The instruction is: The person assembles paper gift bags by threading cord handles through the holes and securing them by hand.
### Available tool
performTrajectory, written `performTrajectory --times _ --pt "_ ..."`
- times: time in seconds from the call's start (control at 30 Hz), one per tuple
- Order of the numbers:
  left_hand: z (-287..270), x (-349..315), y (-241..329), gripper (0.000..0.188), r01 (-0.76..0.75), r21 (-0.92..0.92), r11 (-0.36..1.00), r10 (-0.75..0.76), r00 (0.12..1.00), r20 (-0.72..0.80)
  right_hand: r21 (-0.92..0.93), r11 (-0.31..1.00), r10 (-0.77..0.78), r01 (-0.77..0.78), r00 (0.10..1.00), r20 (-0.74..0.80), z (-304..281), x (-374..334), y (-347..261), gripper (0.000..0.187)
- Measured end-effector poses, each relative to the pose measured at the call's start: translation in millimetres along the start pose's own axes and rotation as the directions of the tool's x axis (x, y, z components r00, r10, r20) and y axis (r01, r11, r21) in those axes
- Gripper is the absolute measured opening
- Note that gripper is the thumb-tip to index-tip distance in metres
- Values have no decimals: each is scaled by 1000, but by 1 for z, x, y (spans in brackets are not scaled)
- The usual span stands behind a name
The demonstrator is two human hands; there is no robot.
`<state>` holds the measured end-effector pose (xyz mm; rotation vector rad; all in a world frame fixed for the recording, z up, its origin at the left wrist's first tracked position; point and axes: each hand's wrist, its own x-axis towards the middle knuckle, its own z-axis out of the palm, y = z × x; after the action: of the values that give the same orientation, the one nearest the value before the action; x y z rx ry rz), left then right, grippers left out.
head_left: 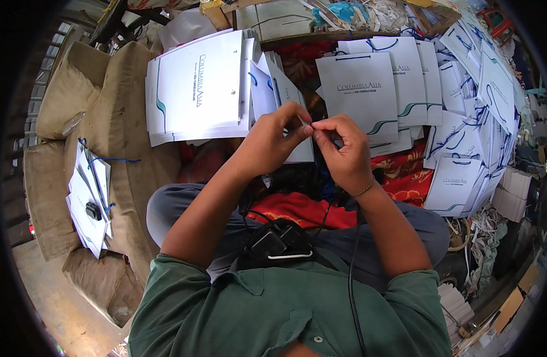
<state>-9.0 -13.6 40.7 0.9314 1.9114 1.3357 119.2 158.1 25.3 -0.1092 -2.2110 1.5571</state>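
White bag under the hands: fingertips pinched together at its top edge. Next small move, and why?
Probably draw whatever is pinched through the top of the white paper bag. Left hand and right hand meet fingertip to fingertip just above that bag, apparently on something thin, too small to identify. Finished bags nearby carry blue cord handles, so a handle cord seems likely.

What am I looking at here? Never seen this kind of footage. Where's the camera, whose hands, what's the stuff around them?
No machine here: a person works with bare hands, and one wide fisheye camera on their head looks down, so straight edges bend near the rim. The forearms coming up from the bottom are their own. The left hand and right hand meet fingertip to fingertip, pinching something small and thin; what it is, I cannot tell. Just behind them stands a white paper bag with a blue cord handle. More such bags lie in a stack to the left and in heaps to the right. A red patterned cloth lies beneath.
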Motion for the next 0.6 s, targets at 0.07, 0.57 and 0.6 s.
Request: performTrajectory --times 0.07,0.57,0.6 --pt "-2 1 5 18 -38 219 975 27 998 53 -101 995 -14 -5 984 -179 -2 1 3 9" --pt "22 -3 6 29 -273 511 815 404 900 -164 -198 980 -26 13 998 -58 5 -4 10 13" --pt "22 -3 3 26 -236 490 839 356 920 -166 -197 980 -27 15 998 -57 4 -5 10 13"
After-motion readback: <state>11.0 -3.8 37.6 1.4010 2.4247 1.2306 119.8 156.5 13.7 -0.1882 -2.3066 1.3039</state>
